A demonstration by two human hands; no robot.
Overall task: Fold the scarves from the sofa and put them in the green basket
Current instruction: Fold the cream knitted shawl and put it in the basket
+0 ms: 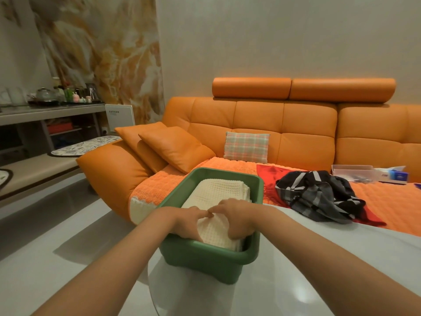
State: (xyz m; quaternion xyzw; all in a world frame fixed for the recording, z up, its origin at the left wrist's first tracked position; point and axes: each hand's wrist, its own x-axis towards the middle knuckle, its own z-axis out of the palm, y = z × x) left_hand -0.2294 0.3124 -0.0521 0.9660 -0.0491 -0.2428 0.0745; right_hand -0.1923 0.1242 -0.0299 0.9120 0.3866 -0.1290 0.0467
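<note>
A folded cream waffle-knit scarf [219,193] lies inside the green basket [211,258], which stands on a glossy white table. My left hand [190,222] and my right hand [237,221] reach into the basket side by side, fingers curled over the scarf's near end and gripping it, fingertips almost meeting. On the sofa seat to the right lies a crumpled black, grey and white striped scarf [319,195] on top of a spread red scarf [270,179].
The orange sofa [307,131] carries two orange cushions [173,147], a plaid pillow [246,147], a clear plastic box [353,173] and a tissue pack [397,174]. The white table [319,270] fills the foreground. A shelf unit with teaware stands at far left.
</note>
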